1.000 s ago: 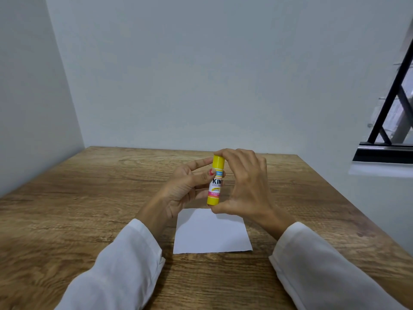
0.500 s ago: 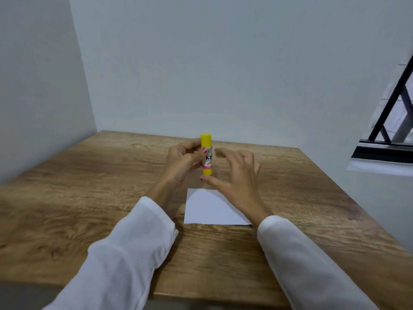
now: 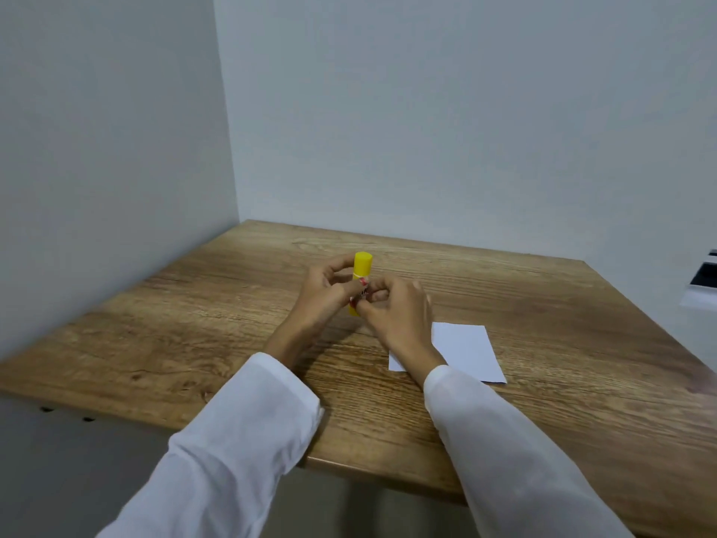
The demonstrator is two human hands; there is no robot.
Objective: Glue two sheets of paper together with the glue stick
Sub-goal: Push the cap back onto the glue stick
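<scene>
A wooden table (image 3: 194, 343) with a brown grain pattern stands in the corner between two pale walls (image 3: 426, 110). One white paper (image 3: 465, 351) lies flat on it, on the right side, near the front edge.

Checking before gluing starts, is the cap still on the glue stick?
On. The yellow cap sits atop the upright glue stick, held in both the left hand and right hand.

Upright yellow glue stick (image 3: 362, 266) between left hand (image 3: 324, 300) and right hand (image 3: 399, 316); white paper (image 3: 465, 353) flat on wooden table (image 3: 194, 324)
</scene>
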